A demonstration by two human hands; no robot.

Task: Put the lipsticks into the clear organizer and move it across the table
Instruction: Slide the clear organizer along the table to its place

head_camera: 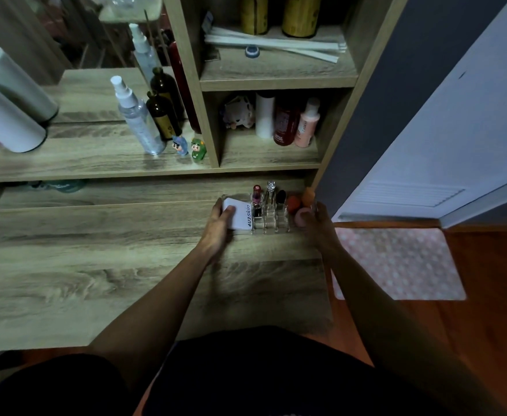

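Observation:
The clear organizer [271, 225] stands on the wooden table at its right end, near the shelf unit. Three lipsticks stand upright in its slots: a pink-red one [257, 196], a silver-clear one [270, 190] and a black one [280, 198]. A white "4U2 skin" box [240, 214] fills its left part and orange-pink sponges [298, 205] its right part. My left hand [217, 225] grips the organizer's left end, thumb on the white box. My right hand [318, 223] grips its right end by the sponges.
The wooden table [96, 265] stretches to the left. A raised shelf behind holds spray bottles [136, 115], dark bottles [163, 115], two small figurines [189, 148] and white cylinders [3, 115]. Cubbies hold more bottles. A pink dotted mat [402, 262] lies on the floor at right.

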